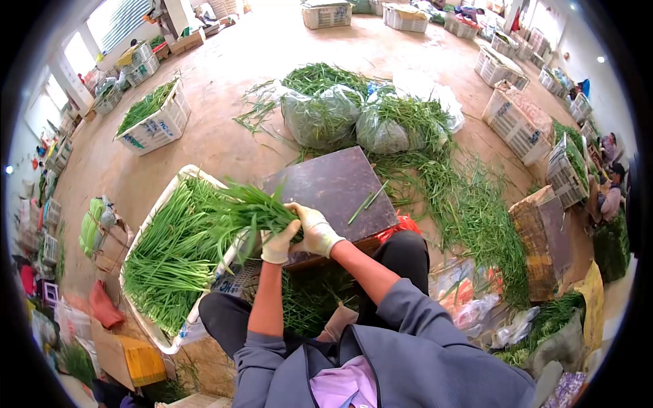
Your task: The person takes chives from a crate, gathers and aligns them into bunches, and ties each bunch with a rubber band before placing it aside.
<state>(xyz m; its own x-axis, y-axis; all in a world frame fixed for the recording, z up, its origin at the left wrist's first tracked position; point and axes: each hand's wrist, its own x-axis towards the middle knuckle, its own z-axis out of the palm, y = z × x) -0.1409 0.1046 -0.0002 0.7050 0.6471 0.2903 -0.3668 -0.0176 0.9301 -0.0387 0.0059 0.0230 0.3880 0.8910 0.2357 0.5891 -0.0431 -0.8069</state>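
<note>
Both my hands wear pale gloves and close round one bunch of long green stalks (255,206), its leafy ends pointing left. My left hand (277,245) grips the bunch from below, beside the crate's edge. Against it, my right hand (313,228) wraps the bunch's right end over the dark board (326,183). A few loose stalks (367,204) lie on the board. To the left, a white crate (130,268) lined with plastic is full of green stalks (170,251), and the held leaves hang over its right side.
Ahead stand two plastic bags of greens (320,122), with loose greens (469,204) strewn on the floor to the right. Another filled crate (160,126) stands at the upper left. A person (612,194) sits at the far right near more crates (520,122).
</note>
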